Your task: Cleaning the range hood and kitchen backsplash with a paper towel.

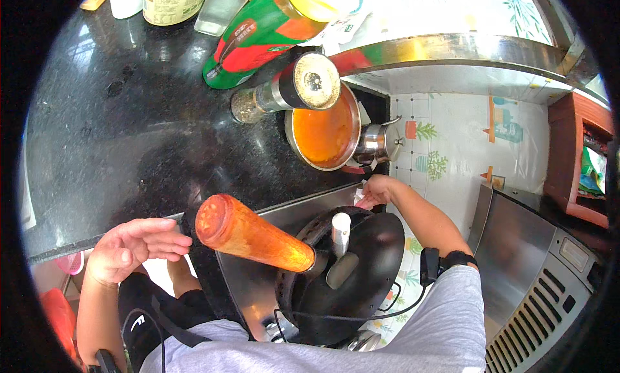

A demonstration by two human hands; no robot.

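Observation:
My left hand [140, 249] is held at the left over the counter's front edge, fingers loosely spread and nothing in it. At the back of the steel gas stove [290, 201], my right hand [378, 191] has its fingers on a crumpled white tissue [359, 196]; part of the tissue is hidden. Just in front of that hand stands a black wok [382, 256] with a thick orange-brown wooden handle [256, 232] pointing to the left. Beside this handle, a light-tipped metal handle [341, 230] sticks up.
Behind the stove, a metal bowl of orange-red liquid [324, 131] stands on the black stone counter [121, 145]. Near it are a stainless steel pot [380, 143], a pepper grinder [290, 89] and a green-red bottle [266, 34]. A range hood [523, 256] is at the right. A thin black cable crosses the wok.

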